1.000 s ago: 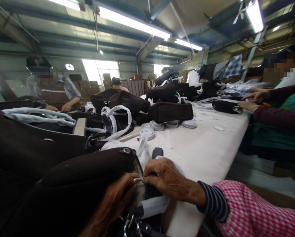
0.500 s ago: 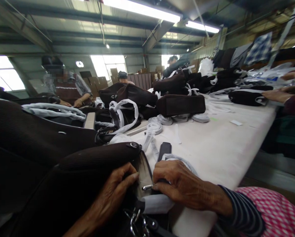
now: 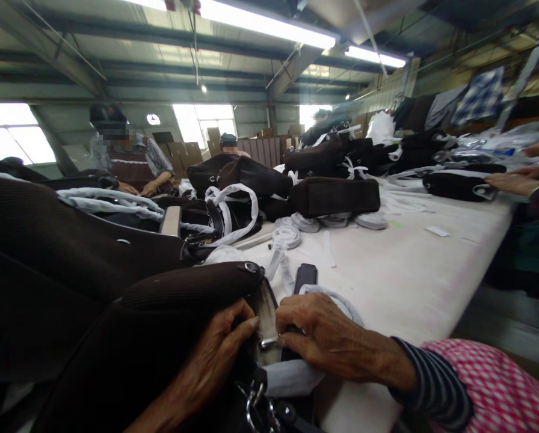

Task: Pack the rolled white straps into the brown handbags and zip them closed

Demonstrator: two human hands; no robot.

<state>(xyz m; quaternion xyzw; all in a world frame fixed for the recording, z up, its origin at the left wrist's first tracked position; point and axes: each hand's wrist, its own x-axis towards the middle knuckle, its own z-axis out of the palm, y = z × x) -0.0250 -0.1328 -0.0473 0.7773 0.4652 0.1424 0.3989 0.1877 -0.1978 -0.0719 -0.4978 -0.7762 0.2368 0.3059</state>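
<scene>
A dark brown ribbed handbag lies on its side before me, its mouth edged with a beige inner strip. My left hand is closed on the bag's edge, thumb against the opening and fingertips partly hidden. Across the gap, my right hand pinches a short silver metal piece that sticks out past the thumb over the strip. Below it runs a handle in white wrapping, with a silver chain and clasp near the bottom. A dark strap end lies beyond my right knuckles.
More dark bags are heaped across the white table, among rolled white-wrapped straps. At the far left a person works with both hands low. Another person's hand touches a black bag at the right.
The view has shifted slightly, so the scene sits a little further right and lower. Both hands keep their places at the bag's mouth; the metal piece has barely moved.
</scene>
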